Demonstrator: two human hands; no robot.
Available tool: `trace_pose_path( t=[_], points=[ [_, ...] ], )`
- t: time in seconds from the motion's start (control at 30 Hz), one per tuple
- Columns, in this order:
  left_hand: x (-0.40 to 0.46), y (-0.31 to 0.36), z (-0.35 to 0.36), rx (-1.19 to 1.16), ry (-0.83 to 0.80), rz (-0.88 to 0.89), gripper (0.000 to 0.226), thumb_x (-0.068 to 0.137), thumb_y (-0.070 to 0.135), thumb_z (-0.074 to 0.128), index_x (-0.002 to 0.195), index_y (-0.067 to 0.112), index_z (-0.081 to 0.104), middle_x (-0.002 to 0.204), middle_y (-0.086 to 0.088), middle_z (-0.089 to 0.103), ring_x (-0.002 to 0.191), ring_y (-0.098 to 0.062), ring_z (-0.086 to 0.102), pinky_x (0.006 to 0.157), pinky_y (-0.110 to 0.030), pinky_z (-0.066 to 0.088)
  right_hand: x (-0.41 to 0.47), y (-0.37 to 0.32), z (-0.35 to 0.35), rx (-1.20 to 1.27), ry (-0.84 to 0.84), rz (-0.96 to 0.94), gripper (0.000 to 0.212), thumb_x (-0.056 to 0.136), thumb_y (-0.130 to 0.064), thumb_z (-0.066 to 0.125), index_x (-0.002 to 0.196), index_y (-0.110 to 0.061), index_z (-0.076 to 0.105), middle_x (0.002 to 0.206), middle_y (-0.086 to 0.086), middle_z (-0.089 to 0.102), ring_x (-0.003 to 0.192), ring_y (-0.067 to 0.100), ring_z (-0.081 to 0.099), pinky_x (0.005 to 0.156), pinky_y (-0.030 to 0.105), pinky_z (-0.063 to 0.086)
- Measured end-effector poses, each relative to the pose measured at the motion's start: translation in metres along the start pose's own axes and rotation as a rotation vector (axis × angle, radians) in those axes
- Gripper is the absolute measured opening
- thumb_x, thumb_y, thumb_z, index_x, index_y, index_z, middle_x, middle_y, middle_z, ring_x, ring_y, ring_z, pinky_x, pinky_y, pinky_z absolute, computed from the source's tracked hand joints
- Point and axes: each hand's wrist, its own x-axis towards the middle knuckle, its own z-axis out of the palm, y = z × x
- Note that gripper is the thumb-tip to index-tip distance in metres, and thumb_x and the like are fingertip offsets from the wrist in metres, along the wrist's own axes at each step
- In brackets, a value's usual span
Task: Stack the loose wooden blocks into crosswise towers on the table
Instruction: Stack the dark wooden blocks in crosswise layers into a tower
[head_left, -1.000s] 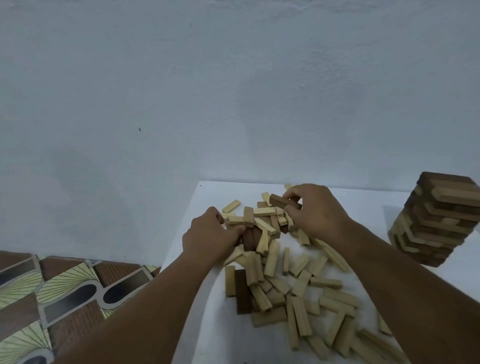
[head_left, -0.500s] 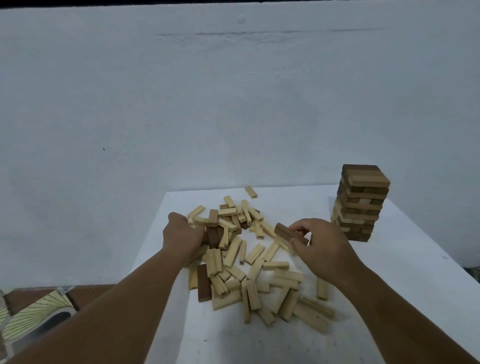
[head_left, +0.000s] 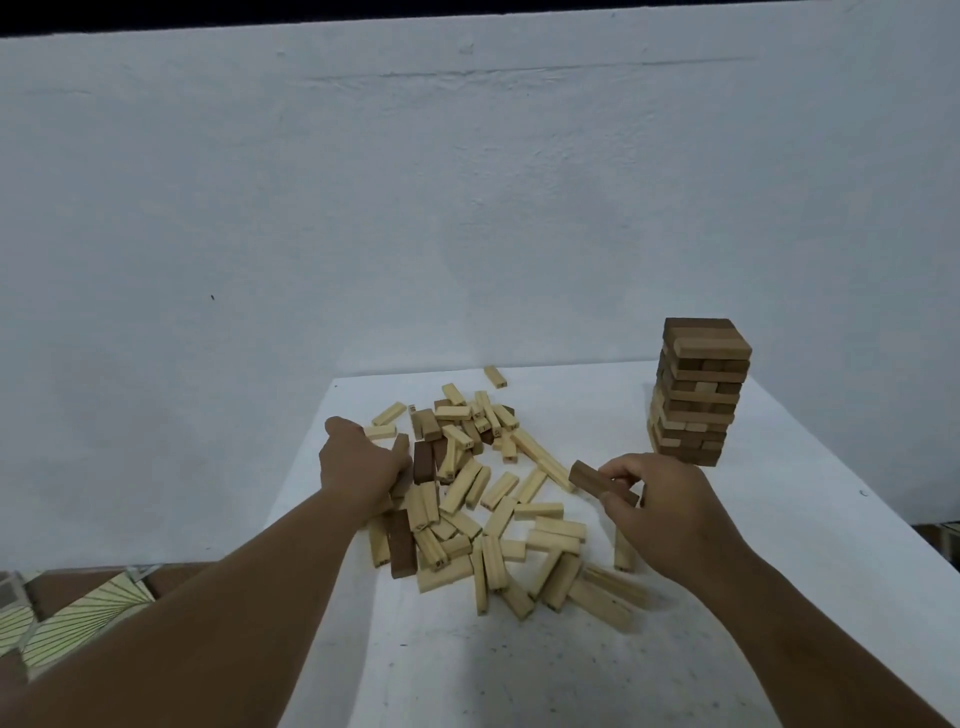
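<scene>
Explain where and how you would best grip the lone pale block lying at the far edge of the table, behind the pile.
Pinch the lone block across its two long sides, near the middle, coming straight down from above. It lies flat on the table, apart from the pile, so both sides look free. Its ends are small and would probably give a weaker hold.

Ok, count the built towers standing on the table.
1: the tower stands at the table's far right, beyond the right hand. Everything else is a loose pile; nothing looks hidden.
</scene>
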Motion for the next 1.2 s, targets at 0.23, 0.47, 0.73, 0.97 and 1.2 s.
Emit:
trace_pose_path(
  t=[0.23,0.47,0.73,0.97,1.2],
  points=[
    [-0.023,0.014,-0.011,-0.202,0.017,0.163,0.052,0.078,0.020,0.078,0.111,0.015,0.038,0.087,-0.012,0.069,0.068,-0.014,0.058,0.057,-0.025,0.043,-0.017,0.004,-0.009,0.062,0.092,0.089,0.026,0.088,-0.058,0.060,0.095,-0.034,0.063,0.079,-0.012,0.065,0.067,0.006,0.062,0.060,0.020,0.046],
    [-0.096,0.052,0.028,-0.233,-0.329,0.279,0.052,0.073,0.018,0.080,0.105,0.024,0.040,0.082,-0.002,0.069,0.071,-0.018,0.065,0.057,-0.035,0.053,-0.041,0.024,-0.029,0.028,0.166,0.187,0.023,0.086,-0.053,0.064,0.083,-0.030,0.063,0.070,-0.011,0.065,0.066,0.006,0.062,0.061,0.026,0.052],
    [-0.150,0.070,0.090,-0.046,-0.430,0.453,0.046,0.072,0.021,0.078,0.096,0.022,0.039,0.076,0.000,0.069,0.058,-0.005,0.055,0.051,-0.017,0.041,-0.060,0.046,-0.038,-0.099,0.156,0.267,0.034,0.087,-0.060,0.058,0.075,-0.029,0.062,0.068,-0.014,0.064,0.067,0.006,0.059,0.063,0.023,0.050],
    [-0.174,0.071,0.132,0.122,-0.417,0.463,0.050,0.075,0.037,0.080,0.093,0.025,0.035,0.077,-0.001,0.063,0.064,-0.010,0.060,0.051,-0.021,0.043,-0.066,0.061,-0.048,-0.132,0.119,0.318,0.031,0.088,-0.060,0.056,0.074,-0.033,0.057,0.073,-0.016,0.060,0.071,0.009,0.058,0.072,0.025,0.052],
    [-0.163,0.076,0.126,0.050,-0.383,0.461,0.017,0.094,0.022,0.052,0.097,0.015,0.038,0.080,-0.006,0.059,0.067,-0.018,0.057,0.056,-0.033,0.043,-0.056,0.064,-0.060,0.003,0.136,0.315,0.022,0.091,-0.002,0.049,0.085,-0.023,0.043,0.090,-0.004,0.048,0.082,0.012,0.048,0.062,0.019,0.039]
  ],
)
